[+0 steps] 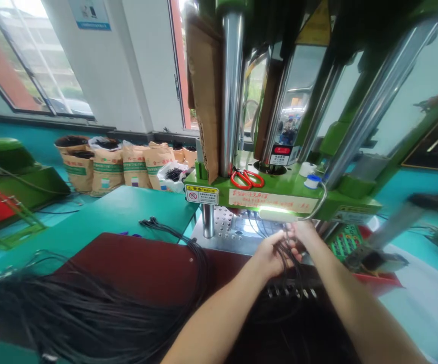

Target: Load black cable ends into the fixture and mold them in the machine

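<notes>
My left hand (274,255) is closed around several thin black cables (285,253), just in front of the green press (211,184). Close beside it, my right hand (302,233) reaches under the press's front edge, its fingers drawn together at the same cables; the fingertips are partly hidden. Cable ends run forward onto the lit metal plate (241,227) of the press. Below my hands, metal connector ends (290,292) stand in a row at the edge of the brown board (128,268).
A large bundle of black cables (90,308) lies across the board at left, over a green table (128,207). Red-handled scissors (247,179) and a blue-and-white spool (312,181) rest on the press. Filled paper sacks (107,169) stand behind; a control panel (345,246) is at right.
</notes>
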### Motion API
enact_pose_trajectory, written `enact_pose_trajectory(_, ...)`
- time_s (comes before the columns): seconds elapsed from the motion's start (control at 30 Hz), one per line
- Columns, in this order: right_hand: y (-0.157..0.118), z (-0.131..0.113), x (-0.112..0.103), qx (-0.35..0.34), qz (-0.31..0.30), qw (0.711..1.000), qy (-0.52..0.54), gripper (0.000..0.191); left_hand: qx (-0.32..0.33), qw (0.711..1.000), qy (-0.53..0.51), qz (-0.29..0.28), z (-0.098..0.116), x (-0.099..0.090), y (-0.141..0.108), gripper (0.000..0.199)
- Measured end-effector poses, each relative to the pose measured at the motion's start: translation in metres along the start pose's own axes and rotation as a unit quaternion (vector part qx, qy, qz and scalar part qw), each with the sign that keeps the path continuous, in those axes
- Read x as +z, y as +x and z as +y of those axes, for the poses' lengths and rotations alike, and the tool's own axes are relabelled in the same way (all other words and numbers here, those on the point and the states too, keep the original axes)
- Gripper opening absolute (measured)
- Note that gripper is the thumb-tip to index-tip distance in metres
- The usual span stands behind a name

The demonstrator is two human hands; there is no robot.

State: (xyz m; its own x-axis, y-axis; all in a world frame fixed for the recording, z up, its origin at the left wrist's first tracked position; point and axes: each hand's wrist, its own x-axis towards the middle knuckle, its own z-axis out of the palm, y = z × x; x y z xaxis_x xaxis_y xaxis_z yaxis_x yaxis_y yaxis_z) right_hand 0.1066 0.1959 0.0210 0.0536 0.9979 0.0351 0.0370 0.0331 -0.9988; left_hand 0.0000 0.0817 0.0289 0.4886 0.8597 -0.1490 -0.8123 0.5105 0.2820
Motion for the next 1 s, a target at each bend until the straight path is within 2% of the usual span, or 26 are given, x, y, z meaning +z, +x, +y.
enact_pose_trajectory(0.1, -0.010, 0.001, -0.001, 0.015, 0.025, 0.999, 0.038, 0.025, -0.011, 0.999, -0.037, 0.014, -0.015, 0.010, -0.012, 0.019)
enact_pose_trajectory(0.23, -0.033, 0.000, 0.002, 0.008, 0.037, 0.996, 0.079, 0.018, -0.009, 0.994, -0.077, 0.071, -0.026, 0.020, -0.034, 0.024)
enact_pose_trajectory(0.3, -0.042, 0.001, 0.005, 0.011, 0.045, 0.995, 0.091, 0.015, -0.008, 0.993, -0.091, 0.079, -0.033, 0.020, -0.049, 0.026)
enact_pose_trajectory(0.37, -0.049, 0.002, 0.006, 0.017, 0.061, 0.993, 0.098, 0.015, -0.021, 0.993, -0.091, 0.069, -0.044, 0.019, -0.070, 0.027)
enact_pose_trajectory(0.47, -0.054, 0.005, 0.005, 0.024, 0.067, 0.992, 0.102, 0.015, -0.048, 0.997, -0.049, 0.018, -0.064, 0.019, -0.110, 0.022)
enact_pose_trajectory(0.57, -0.060, 0.004, -0.002, 0.012, 0.058, 0.993, 0.100, 0.014, -0.032, 0.999, 0.003, -0.031, -0.064, 0.026, -0.152, 0.016)
enact_pose_trajectory(0.6, -0.062, 0.004, -0.006, 0.005, 0.060, 0.993, 0.097, 0.013, -0.003, 0.999, 0.014, -0.036, -0.054, 0.031, -0.165, 0.017)
enact_pose_trajectory(0.67, -0.067, 0.005, -0.016, -0.006, 0.065, 0.994, 0.086, 0.012, 0.097, 0.995, 0.032, -0.019, -0.018, 0.043, -0.190, 0.019)
enact_pose_trajectory(0.7, -0.070, 0.006, -0.023, -0.007, 0.065, 0.995, 0.078, 0.012, 0.179, 0.983, 0.044, -0.003, 0.008, 0.048, -0.201, 0.022)
enact_pose_trajectory(0.73, -0.073, 0.008, -0.031, -0.003, 0.061, 0.996, 0.069, 0.012, 0.277, 0.959, 0.058, 0.019, 0.036, 0.053, -0.211, 0.023)
enact_pose_trajectory(0.8, -0.079, 0.011, -0.048, 0.015, 0.049, 0.997, 0.051, 0.013, 0.458, 0.882, 0.095, 0.065, 0.098, 0.054, -0.227, 0.024)
enact_pose_trajectory(0.83, -0.081, 0.013, -0.057, 0.033, 0.032, 0.998, 0.043, 0.013, 0.528, 0.835, 0.118, 0.102, 0.127, 0.049, -0.232, 0.024)
enact_pose_trajectory(0.87, -0.083, 0.015, -0.066, 0.053, 0.002, 0.998, 0.036, 0.015, 0.583, 0.784, 0.138, 0.163, 0.153, 0.041, -0.234, 0.024)
enact_pose_trajectory(0.9, -0.083, 0.017, -0.075, 0.071, -0.040, 0.996, 0.026, 0.017, 0.622, 0.726, 0.158, 0.246, 0.175, 0.028, -0.233, 0.023)
enact_pose_trajectory(0.93, -0.083, 0.019, -0.083, 0.084, -0.086, 0.993, 0.008, 0.021, 0.630, 0.678, 0.182, 0.331, 0.192, 0.013, -0.230, 0.022)
enact_pose_trajectory(1.0, -0.080, 0.023, -0.095, 0.080, -0.159, 0.982, -0.066, 0.031, 0.606, 0.663, 0.179, 0.401, 0.211, -0.023, -0.218, 0.024)
